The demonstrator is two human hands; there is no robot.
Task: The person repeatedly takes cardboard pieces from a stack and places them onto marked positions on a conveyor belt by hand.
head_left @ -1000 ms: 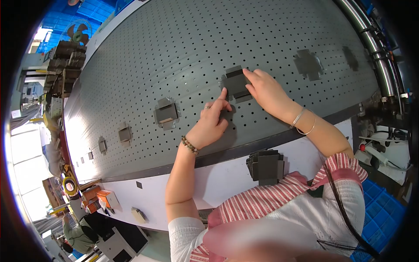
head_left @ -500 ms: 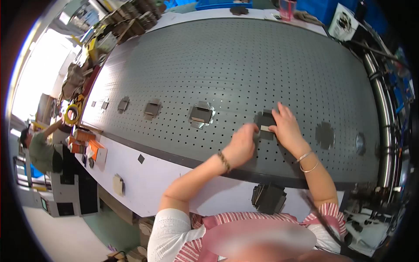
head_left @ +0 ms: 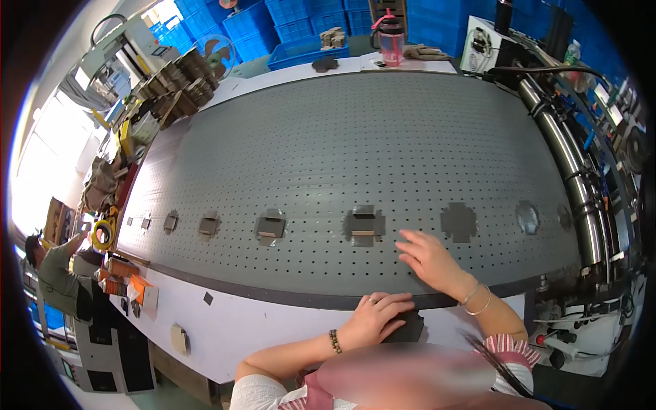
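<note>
A wide grey perforated belt (head_left: 383, 137) carries a row of dark cardboard pieces. My right hand (head_left: 429, 259) hovers over the belt's near edge with its fingers spread, holding nothing, just right of a folded piece (head_left: 363, 225). A flat cross-shaped piece (head_left: 458, 221) lies beyond it. My left hand (head_left: 378, 316) rests on top of a stack of dark pieces (head_left: 406, 330) on the white ledge (head_left: 273, 321), its fingers curled over the top one. Further folded pieces (head_left: 270, 226) sit in a line to the left.
Steel rollers (head_left: 567, 157) run along the belt's right side. Blue crates (head_left: 301, 20) and a drink bottle (head_left: 391, 37) stand at the far end. Stacked cardboard (head_left: 184, 75) is at the far left. Another person (head_left: 55, 273) works at the left, near orange boxes (head_left: 140, 290).
Both hands left the folded piece on the belt. My left hand dropped back to the stack on the ledge, and my right hand drew back toward the near edge. The view tilted up.
</note>
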